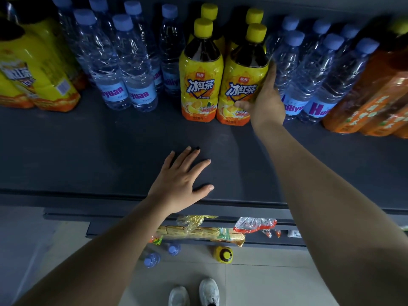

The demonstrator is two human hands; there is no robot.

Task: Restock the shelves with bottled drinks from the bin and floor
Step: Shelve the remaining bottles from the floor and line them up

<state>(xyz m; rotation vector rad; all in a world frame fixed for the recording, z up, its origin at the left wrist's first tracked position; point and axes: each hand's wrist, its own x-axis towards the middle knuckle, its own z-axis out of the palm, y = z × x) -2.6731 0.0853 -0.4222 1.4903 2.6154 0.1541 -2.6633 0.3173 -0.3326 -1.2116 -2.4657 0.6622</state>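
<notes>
Two hands are up on the dark shelf [77, 151], which carries rows of water bottles [132, 69] either side of four yellow-capped tea bottles [202, 69] towards the back. The right hand [265, 102] has its grip curled round the front right tea [240, 85], thumb across the label, the bottle upright on the shelf beside its twin. The left hand [178, 184] lies flat on bare shelf near the front edge, fingers spread, holding nothing. Down on the floor [265, 283] sit two loose waters [152, 259] and a floor tea [223, 254], near white shoes [208, 292].
</notes>
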